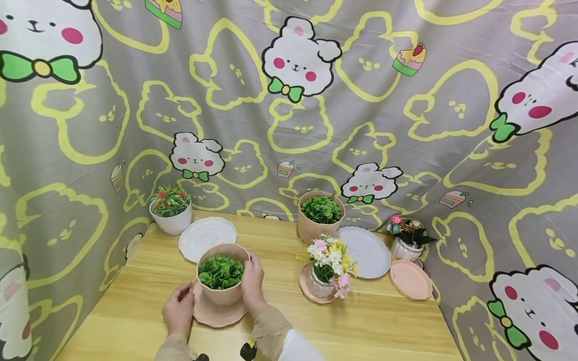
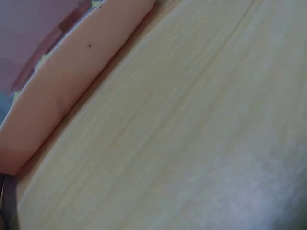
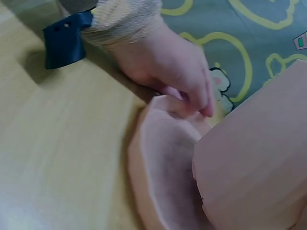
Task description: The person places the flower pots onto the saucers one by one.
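A pink pot with a leafy green plant is over a pink scalloped saucer at the table's front left. My right hand holds the pot by its right side, with the thumb toward the near side. At the saucer's left edge, my left hand pinches the rim, as the right wrist view also shows. Part of the pot's base overlaps the saucer there; whether they touch I cannot tell. The left wrist view has the saucer's outer wall close up on the wood.
Behind are a white plate and a white pot with red-flecked leaves. Farther right stand another pink pot, a daisy pot on a saucer, a lavender plate, a small flowerpot and a pink plate.
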A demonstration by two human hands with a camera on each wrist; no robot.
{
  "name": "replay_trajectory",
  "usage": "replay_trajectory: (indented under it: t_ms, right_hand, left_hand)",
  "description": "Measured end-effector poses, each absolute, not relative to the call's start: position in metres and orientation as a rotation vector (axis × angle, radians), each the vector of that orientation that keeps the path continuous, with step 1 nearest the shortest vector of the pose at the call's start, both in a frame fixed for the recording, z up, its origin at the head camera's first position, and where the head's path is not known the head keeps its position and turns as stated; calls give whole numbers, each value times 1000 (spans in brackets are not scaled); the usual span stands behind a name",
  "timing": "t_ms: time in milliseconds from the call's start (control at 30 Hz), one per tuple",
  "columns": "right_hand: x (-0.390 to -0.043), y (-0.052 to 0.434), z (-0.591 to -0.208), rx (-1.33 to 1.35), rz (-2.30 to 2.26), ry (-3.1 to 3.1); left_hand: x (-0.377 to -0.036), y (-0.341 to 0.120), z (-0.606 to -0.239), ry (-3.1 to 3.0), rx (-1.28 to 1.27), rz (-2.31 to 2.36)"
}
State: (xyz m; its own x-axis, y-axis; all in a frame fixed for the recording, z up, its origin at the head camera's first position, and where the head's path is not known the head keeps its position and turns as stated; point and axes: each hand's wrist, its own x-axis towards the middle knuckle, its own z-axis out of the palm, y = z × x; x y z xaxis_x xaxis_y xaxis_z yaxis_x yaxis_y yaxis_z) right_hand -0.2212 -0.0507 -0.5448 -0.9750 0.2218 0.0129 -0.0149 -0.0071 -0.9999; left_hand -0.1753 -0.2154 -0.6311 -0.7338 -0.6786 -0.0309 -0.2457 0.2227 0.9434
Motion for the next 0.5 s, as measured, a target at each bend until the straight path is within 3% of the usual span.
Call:
replay_trajectory:
  t_ms: [500]
  right_hand:
    - [-216,-55,-567,-150,2100,-2101]
  left_hand:
    - [-175,-214,-629,-2139,846,-1512]
